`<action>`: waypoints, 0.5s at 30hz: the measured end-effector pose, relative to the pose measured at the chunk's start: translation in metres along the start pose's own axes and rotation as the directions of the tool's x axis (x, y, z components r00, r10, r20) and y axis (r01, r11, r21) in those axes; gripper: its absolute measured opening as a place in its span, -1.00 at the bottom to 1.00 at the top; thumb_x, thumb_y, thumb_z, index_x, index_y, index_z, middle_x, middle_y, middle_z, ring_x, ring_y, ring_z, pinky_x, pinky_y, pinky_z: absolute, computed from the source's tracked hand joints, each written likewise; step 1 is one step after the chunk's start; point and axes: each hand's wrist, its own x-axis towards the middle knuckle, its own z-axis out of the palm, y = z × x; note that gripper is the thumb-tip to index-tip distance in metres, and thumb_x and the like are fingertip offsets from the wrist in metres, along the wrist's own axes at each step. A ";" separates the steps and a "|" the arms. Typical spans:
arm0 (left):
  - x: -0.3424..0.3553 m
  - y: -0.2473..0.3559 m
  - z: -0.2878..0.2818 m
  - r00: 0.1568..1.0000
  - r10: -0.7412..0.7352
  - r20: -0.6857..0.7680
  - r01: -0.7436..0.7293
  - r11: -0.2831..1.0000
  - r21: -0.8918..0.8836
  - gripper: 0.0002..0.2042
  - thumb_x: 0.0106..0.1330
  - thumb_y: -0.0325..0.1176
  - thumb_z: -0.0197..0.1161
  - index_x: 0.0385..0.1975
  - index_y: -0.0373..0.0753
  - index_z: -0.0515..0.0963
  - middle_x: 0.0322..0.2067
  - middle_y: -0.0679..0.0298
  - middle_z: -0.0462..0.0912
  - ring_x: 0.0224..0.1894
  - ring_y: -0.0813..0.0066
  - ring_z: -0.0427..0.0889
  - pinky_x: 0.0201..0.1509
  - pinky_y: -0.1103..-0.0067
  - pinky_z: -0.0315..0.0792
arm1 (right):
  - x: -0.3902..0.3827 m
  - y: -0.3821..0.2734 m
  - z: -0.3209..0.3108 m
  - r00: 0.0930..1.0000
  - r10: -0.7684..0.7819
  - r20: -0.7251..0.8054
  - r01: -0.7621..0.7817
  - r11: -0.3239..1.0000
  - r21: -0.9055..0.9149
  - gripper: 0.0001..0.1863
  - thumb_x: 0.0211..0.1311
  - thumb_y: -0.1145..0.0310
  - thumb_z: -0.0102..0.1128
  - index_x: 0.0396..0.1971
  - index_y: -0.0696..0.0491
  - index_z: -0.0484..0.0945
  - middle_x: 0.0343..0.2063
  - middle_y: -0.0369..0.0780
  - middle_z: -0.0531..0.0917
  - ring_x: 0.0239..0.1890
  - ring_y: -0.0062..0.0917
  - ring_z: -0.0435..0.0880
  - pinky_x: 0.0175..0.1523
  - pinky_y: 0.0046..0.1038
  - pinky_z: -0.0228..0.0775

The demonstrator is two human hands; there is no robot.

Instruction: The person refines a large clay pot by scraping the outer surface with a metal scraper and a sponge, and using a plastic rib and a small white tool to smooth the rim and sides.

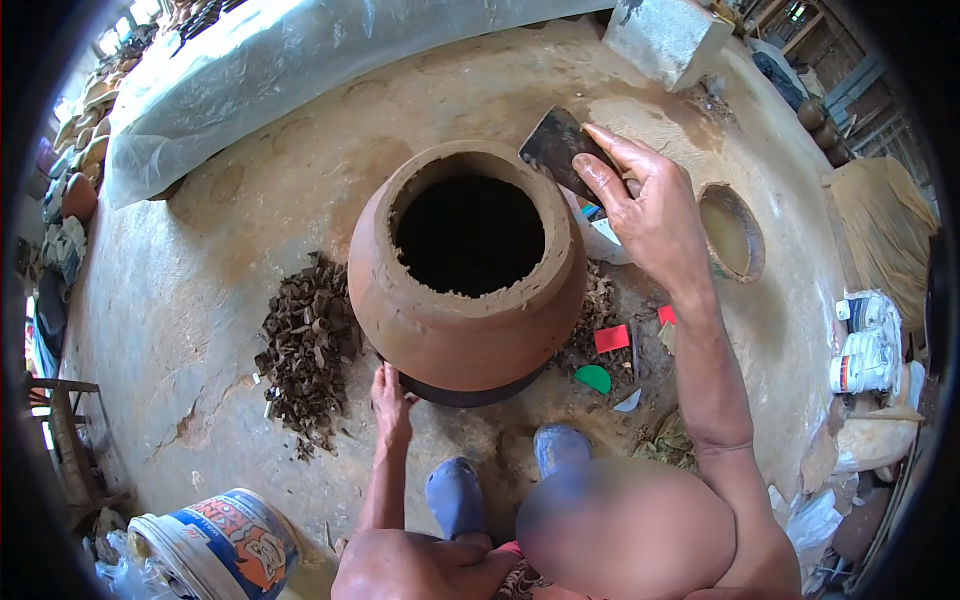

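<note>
A large brown clay pot (pixel 470 345) stands upright in the middle, its wide dark mouth facing up and its rim rough along the inner edge. Beneath it shows the edge of a dark round turntable (pixel 475 394). My left hand (pixel 392 402) is at the turntable's left front edge, with thumb and fingers apart; whether it presses there is hard to see. Above the pot's far right rim, my right hand (pixel 645 195) pinches a dark, flat, rectangular scraper (pixel 560 150) between thumb and fingers. The scraper's lower edge is close to the rim; contact cannot be made out.
Dark clay scraps (pixel 305 350) lie left of the pot. To its right are a red piece (pixel 611 339), a green half-round piece (pixel 593 378) and a bowl of murky water (pixel 728 235). A white bucket (pixel 235 545) stands front left; plastic sheeting (pixel 300 75) spans the back.
</note>
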 end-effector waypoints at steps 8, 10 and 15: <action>-0.075 -0.043 0.044 0.983 -0.125 0.133 0.160 0.941 -0.299 -0.56 0.55 -0.13 0.22 0.28 -0.06 0.25 0.15 0.20 0.47 0.02 0.25 0.62 -0.07 0.32 0.68 | 0.037 0.021 0.008 0.992 -0.088 -0.085 0.083 0.994 -0.066 -0.51 0.35 0.13 0.36 0.09 0.21 0.66 -0.07 0.08 0.74 -0.01 -0.10 0.75 0.13 -0.23 0.55; -0.078 -0.048 0.044 0.978 -0.141 0.151 0.182 0.934 -0.308 -0.54 0.54 -0.17 0.23 0.32 -0.06 0.23 0.17 0.19 0.46 0.03 0.24 0.63 -0.07 0.31 0.67 | 0.031 0.029 0.002 0.998 -0.025 -0.058 0.025 1.000 -0.001 -0.51 0.35 0.14 0.37 0.09 0.22 0.65 -0.06 0.06 0.74 -0.02 -0.17 0.75 0.14 -0.28 0.54; -0.055 -0.036 -0.003 0.988 -0.113 0.106 0.126 0.984 -0.127 -0.22 0.46 -0.17 0.33 0.57 -0.02 0.01 0.23 0.11 0.48 0.06 0.28 0.63 -0.05 0.31 0.64 | -0.055 0.084 -0.012 0.957 0.280 -0.082 -0.272 0.958 0.095 -0.53 0.36 0.19 0.36 0.11 0.22 0.65 -0.13 0.01 0.75 -0.13 -0.32 0.75 0.03 -0.34 0.53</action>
